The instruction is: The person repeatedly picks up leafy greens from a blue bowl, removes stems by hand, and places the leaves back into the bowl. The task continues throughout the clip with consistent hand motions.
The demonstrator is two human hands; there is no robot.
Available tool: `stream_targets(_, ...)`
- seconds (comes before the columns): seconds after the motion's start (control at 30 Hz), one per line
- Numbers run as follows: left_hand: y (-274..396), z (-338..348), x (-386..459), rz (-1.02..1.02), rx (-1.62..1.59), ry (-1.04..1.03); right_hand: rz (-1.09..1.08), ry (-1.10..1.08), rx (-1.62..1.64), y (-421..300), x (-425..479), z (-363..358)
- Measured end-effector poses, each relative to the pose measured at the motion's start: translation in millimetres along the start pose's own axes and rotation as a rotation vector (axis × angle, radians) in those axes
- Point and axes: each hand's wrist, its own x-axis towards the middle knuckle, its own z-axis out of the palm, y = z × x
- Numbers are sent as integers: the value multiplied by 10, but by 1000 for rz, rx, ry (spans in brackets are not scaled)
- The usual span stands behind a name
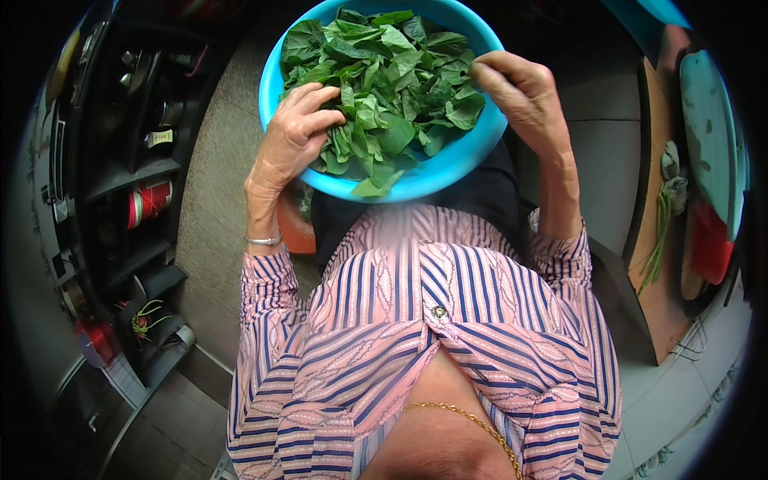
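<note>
A blue plastic basin [447,180] heaped with green leaves [399,72] is before me at my lap, at the top of the view. My left hand [300,129] reaches over the basin's left rim, its fingertips among the leaves; whether they grip any is hidden. At the right rim, my right hand [522,90] is raised with thumb and fingers drawn together near the leaves' edge. It is slightly blurred, and I cannot tell whether something small is between the fingertips.
An orange container [297,225] stands below the basin's left side. Black shelves [135,177] with jars and a red tin [150,203] are at the left. On the right, a wooden surface [654,324] bears green stalks [660,240], near a pale green board [711,132] and a red object [711,246].
</note>
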Motion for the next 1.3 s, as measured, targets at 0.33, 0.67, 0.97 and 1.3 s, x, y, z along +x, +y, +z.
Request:
stream_targets(0.33, -37, 58, -156, -42, -68, 168, 157, -143, 423, -278, 108, 351)
stream_targets(0.67, 85, 712, -152, -206, 19, 289, -605, -679, 88, -1170, -95, 2385)
stream_targets(0.97, 152, 851, -110, -178, -26, 516, -707, -500, -282, -755, -153, 1702)
stream_targets(1.3, 307, 474, 63, -344, -142, 226, 175, -149, -501, 124, -176, 507)
